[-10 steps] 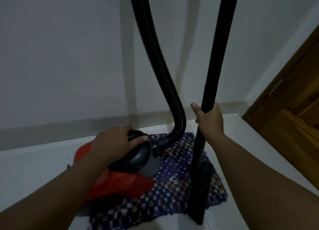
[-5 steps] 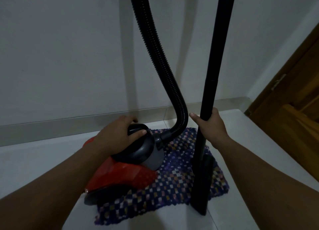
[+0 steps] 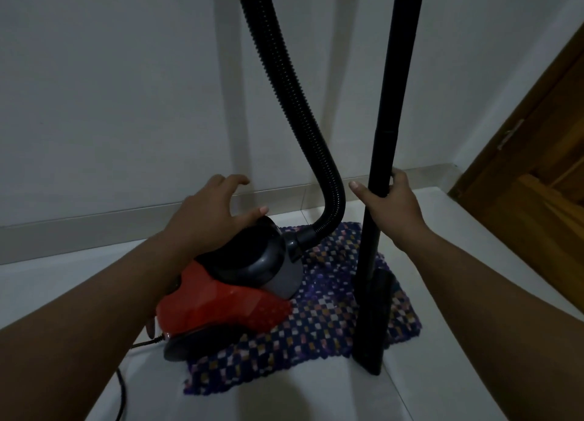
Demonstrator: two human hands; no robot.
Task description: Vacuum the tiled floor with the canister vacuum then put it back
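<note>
The canister vacuum point(image 3: 221, 303), red with a black and grey top, sits partly on a chequered purple mat point(image 3: 300, 341) on the white tiled floor point(image 3: 442, 373). Its ribbed black hose point(image 3: 284, 73) curves up out of the frame. My left hand point(image 3: 211, 212) lies over the black top with fingers spread and lifted, only the thumb and palm touching. My right hand point(image 3: 392, 206) wraps the upright black wand point(image 3: 398, 73) at mid-height, thumb sticking out. The wand's nozzle point(image 3: 376, 326) stands on the mat's right edge.
A white wall with a grey baseboard point(image 3: 94, 228) runs just behind the vacuum. A wooden door and frame point(image 3: 537, 168) fill the right side. The black power cord point(image 3: 121, 389) trails from the canister's rear across the floor at lower left.
My left hand has let go of the canister's top handle and its fingers have spread upward. The vacuum now sits lower on the mat. My right hand stays on the wand.
</note>
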